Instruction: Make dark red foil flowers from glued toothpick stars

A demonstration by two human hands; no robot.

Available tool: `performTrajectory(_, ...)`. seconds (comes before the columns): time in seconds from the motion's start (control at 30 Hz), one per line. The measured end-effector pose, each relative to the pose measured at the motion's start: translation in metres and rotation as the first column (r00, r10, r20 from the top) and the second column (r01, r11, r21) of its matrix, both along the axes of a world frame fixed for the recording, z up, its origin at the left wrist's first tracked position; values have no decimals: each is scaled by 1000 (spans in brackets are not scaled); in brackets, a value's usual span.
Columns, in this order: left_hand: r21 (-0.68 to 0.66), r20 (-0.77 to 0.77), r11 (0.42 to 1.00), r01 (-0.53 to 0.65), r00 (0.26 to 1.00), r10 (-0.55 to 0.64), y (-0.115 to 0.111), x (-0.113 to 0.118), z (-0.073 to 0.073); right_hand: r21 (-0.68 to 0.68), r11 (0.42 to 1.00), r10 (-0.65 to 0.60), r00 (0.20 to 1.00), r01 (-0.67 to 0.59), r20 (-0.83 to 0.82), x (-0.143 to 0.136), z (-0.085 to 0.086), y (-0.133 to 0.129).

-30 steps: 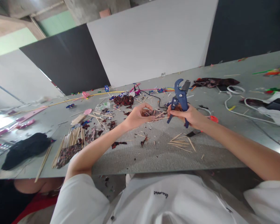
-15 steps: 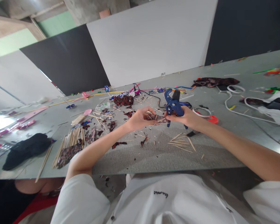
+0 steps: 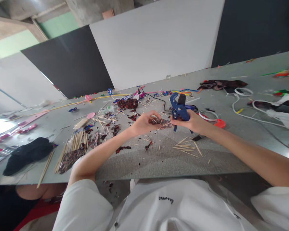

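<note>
Near the middle of the table, my left hand point(image 3: 146, 123) is closed, with fingers curled round a small piece of dark patterned cloth point(image 3: 162, 122) with thin wooden sticks across it. My right hand point(image 3: 191, 122) is wrapped round a blue hand tool point(image 3: 179, 110) with a black upper end; its exact kind I cannot make out. The right thumb and fingertips are at the cloth's right end, and whether they also pinch it is unclear. Below the hands, a loose group of thin wooden sticks point(image 3: 186, 147) and a dark cloth scrap point(image 3: 148, 146) lie on the table.
At left are a bag with bundled sticks point(image 3: 73, 155) and a black cloth point(image 3: 27, 155). Dark red cloth point(image 3: 127, 103) lies behind my left hand. A white cable point(image 3: 255, 118), orange-red piece point(image 3: 220, 123) and dark cloth point(image 3: 221, 84) are at right. Another person's arm point(image 3: 40, 191) shows lower left.
The blue tool has tilted and shifted slightly in my right hand. My left hand and the cloth stay almost in place.
</note>
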State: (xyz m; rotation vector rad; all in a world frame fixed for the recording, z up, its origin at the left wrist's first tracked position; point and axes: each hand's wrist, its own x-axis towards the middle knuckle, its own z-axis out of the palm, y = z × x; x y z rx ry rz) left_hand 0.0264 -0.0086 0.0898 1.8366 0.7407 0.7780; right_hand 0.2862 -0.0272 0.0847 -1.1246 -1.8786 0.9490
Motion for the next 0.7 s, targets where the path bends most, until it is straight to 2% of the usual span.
performTrajectory(0.5,36,-21,999,4,1000,-3,-5,0,5,14,1000,0,1000,0,20,2,0,2)
performTrajectory(0.7,-9,13,1000,-9,1000,9,-4,0,4,23,1000,-18,1000,18,-6,2,1,1)
